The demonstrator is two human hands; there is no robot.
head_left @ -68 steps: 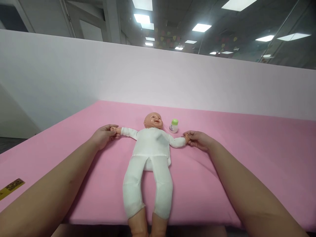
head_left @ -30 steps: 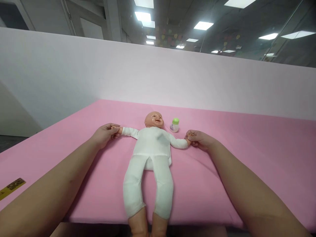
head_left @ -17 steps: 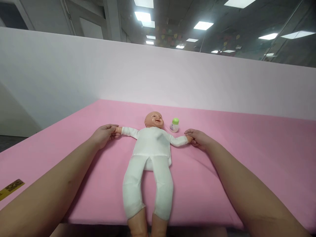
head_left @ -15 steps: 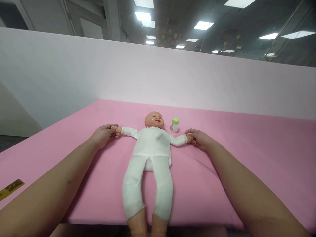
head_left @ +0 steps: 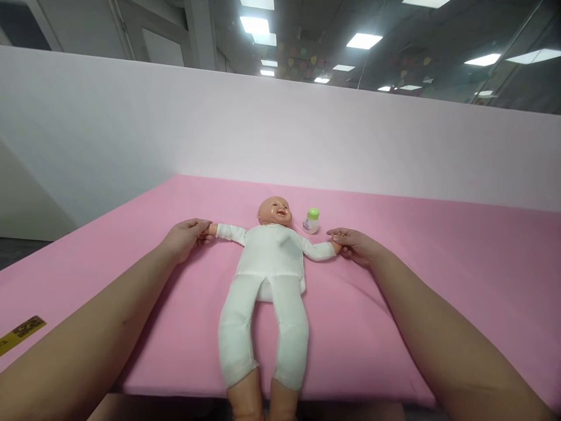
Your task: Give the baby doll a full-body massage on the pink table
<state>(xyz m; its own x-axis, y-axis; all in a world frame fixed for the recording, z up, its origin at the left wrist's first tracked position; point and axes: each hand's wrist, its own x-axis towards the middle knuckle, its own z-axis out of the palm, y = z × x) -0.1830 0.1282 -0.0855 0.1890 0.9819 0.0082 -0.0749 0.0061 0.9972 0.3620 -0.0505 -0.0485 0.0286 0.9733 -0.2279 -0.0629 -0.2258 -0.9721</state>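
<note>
A baby doll [head_left: 269,257] in a white top and trousers lies face up, its head away from me and its bare lower legs over the near edge. Its arms are stretched out to both sides. My left hand [head_left: 188,237] is closed on the doll's hand at the left. On the right, my right hand [head_left: 353,245] grips the doll's other hand between thumb and fingers. A small clear bottle [head_left: 311,222] with a green cap stands beside the doll's head, touched by neither hand.
The doll lies on a pink padded surface [head_left: 372,339], with a white wall panel [head_left: 307,140] behind it. A yellow label [head_left: 21,334] with a printed code is at the near left. Ceiling lights show beyond the panel.
The view has shifted very slightly. Both hands keep their hold on the doll's hands, and the doll and bottle stay in place.
</note>
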